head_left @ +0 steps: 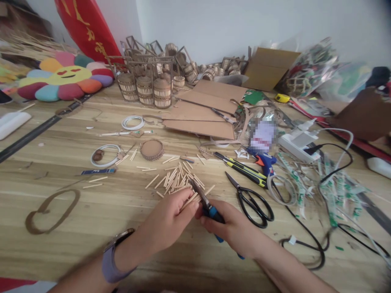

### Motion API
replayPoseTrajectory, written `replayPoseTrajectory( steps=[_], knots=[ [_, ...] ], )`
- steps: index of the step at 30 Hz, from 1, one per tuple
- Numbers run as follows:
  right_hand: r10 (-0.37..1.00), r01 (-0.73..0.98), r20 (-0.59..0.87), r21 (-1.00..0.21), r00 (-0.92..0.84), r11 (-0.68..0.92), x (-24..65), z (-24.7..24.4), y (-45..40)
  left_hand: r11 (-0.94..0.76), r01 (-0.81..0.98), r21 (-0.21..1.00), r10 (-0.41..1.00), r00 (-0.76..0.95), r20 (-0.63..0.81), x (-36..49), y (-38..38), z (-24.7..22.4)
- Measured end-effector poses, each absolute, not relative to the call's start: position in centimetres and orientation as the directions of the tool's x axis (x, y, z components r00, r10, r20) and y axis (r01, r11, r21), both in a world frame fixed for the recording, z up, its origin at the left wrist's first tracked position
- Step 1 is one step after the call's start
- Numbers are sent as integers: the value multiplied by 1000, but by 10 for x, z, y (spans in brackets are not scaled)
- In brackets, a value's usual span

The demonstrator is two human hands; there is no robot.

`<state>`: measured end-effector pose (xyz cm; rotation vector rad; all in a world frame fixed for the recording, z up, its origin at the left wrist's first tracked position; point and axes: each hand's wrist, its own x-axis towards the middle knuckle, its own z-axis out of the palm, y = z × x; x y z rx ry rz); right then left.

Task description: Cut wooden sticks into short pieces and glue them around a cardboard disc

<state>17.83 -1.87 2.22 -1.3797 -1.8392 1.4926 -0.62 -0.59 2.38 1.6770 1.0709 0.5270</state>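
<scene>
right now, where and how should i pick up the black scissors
I'd take the scissors by the handle loops, from your near right side: they seem to lie flat, loops toward you, blades pointing away to the left.

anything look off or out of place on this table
Several slatted mini buckets lie tipped in a heap near the wall, while three upright ones stand to their left. Crumpled green-and-clear strips litter the right side.
</scene>
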Motion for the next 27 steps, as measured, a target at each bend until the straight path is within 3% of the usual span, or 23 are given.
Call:
replayPoseTrajectory(
  steps=[5, 8, 10, 12, 15, 17, 21, 27],
  knots=[
    [870, 380, -228, -924, -437, -51, 187, 25, -14, -93, 369, 925, 864, 492, -109, -10, -2, 26],
    [909, 429, -198, -903, -366, -24, 195, 24, -11, -94, 403, 910, 880, 461, -113, -14, 0, 25],
    [972, 523, -58, -850, -229, 72, 200, 22, -9, -133, 470, 873, 878, 465, -116, -14, 1, 23],
    [973, 627, 183, -745, -137, 229, 201, 18, -9, -198, 530, 825, 861, 496, -112, -13, 1, 20],
    [879, 694, 379, -550, -289, 465, 199, 12, -11, -281, 574, 769, 835, 542, -100, -9, -1, 17],
    [845, 713, 358, -460, -398, 530, 195, 9, -13, -321, 588, 743, 831, 550, -77, -6, -3, 15],
    [846, 782, 332, -344, -416, 520, 190, 3, -15, -383, 636, 670, 840, 541, -33, -2, -6, 9],
    [888, 845, 289, -305, -357, 439, 186, -3, -19, -438, 745, 504, 839, 540, -68, 0, -8, 7]
  ],
)
